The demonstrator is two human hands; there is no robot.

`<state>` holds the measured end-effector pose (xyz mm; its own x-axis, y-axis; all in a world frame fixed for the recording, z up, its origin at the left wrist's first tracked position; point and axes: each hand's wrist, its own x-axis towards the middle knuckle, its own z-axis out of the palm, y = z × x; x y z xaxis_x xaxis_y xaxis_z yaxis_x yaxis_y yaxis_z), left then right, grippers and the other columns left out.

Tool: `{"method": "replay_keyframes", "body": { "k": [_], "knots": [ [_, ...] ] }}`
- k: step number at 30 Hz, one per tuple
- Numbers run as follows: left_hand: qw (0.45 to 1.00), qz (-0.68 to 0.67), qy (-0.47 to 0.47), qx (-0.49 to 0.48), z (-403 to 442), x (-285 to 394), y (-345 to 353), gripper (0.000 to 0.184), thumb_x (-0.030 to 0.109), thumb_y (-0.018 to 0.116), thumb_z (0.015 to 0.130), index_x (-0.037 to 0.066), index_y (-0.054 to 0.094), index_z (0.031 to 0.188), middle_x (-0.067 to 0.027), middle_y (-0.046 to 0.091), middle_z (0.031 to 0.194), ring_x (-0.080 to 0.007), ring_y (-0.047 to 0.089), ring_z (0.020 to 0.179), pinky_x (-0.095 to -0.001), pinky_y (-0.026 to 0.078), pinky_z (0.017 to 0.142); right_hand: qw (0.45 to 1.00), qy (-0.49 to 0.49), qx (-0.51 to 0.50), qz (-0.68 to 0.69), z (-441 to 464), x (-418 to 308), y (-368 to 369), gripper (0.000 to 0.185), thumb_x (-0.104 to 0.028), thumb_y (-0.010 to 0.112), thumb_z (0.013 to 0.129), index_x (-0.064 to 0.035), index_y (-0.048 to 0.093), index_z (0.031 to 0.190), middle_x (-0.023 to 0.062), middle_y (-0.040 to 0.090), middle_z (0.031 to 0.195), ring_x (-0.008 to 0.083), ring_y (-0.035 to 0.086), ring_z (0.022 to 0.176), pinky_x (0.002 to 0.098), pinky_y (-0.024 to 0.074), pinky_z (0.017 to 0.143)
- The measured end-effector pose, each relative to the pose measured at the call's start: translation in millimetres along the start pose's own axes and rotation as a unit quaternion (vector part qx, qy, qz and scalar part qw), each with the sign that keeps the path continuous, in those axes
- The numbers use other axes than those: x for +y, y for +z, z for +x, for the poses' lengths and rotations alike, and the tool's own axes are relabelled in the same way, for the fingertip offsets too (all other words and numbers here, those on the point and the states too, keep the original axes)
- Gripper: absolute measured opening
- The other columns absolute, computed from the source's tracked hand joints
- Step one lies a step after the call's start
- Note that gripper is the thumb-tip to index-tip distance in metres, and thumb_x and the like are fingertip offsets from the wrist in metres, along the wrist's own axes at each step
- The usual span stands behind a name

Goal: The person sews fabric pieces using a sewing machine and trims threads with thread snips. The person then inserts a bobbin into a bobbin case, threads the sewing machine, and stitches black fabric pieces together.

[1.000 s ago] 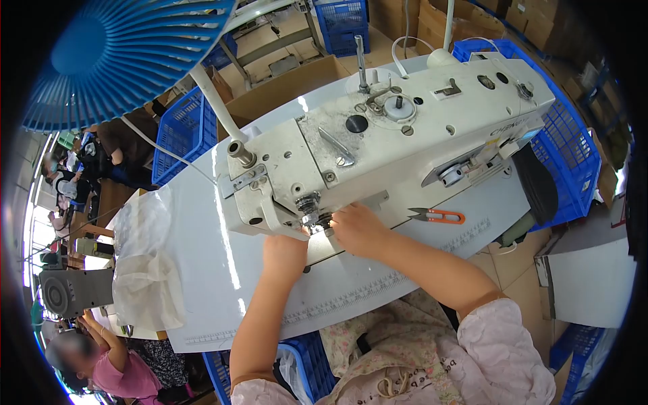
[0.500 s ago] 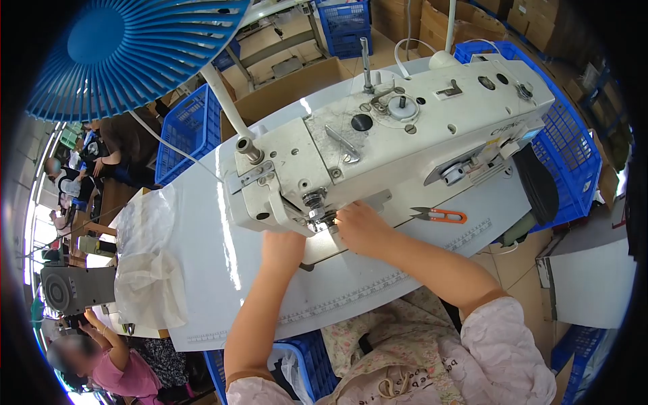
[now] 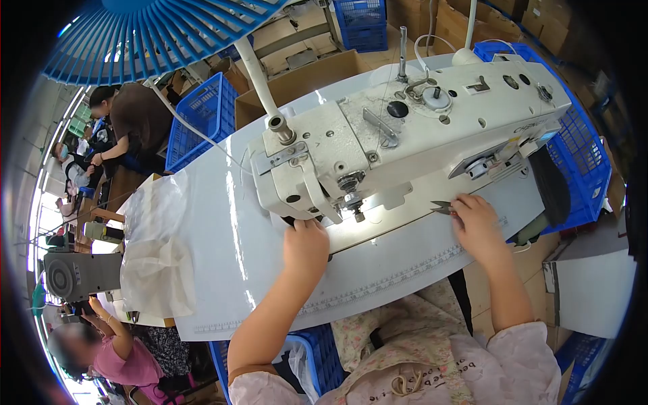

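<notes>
Left hand (image 3: 307,248) by sewing machine (image 3: 418,128) head, fingertips hidden, grip unclear. Right hand (image 3: 476,226) back-up, fingers curled over snips (image 3: 442,207); can't confirm hold.

Hands (image 3: 307,251), snips (image 3: 442,207) — by sewing machine (image 3: 418,138)

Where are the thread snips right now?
In the head view, the thread snips are at the person's right, between the sewing machine and the printed ruler, with the right hand over their handles and the blades showing.
</notes>
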<state>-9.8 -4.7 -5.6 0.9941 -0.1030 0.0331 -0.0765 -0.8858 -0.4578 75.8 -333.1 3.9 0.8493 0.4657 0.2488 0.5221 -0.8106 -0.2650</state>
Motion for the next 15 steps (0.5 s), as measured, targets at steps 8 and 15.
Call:
{"method": "replay_keyframes", "body": {
  "k": [8, 15],
  "knots": [
    [0.999, -0.006, -0.032, -0.013, 3, -3, 6, 0.017, 0.010, 0.065, 0.073, 0.004, 0.067, 0.088, -0.0051, 0.063, 0.085, -0.0222, 0.058, 0.087, -0.0315, 0.047, 0.063, 0.998, 0.025, 0.039, 0.051, -5, 6, 3, 0.019, -0.010, 0.066, 0.081, -0.0028, 0.068, 0.098, 0.0087, 0.064, 0.105, 0.0283, 0.058, 0.101, 0.0401, 0.0467, 0.087],
    [0.999, -0.010, -0.040, -0.020, -2, -12, 9, 0.015, 0.010, 0.066, 0.072, 0.004, 0.069, 0.086, -0.0052, 0.065, 0.082, -0.0219, 0.060, 0.084, -0.0319, 0.047, 0.063, 0.998, 0.000, 0.065, 0.027, -8, 12, 11, 0.017, -0.009, 0.064, 0.081, -0.0025, 0.066, 0.097, 0.0095, 0.064, 0.102, 0.0293, 0.058, 0.098, 0.0403, 0.0466, 0.086]
  ]
}}
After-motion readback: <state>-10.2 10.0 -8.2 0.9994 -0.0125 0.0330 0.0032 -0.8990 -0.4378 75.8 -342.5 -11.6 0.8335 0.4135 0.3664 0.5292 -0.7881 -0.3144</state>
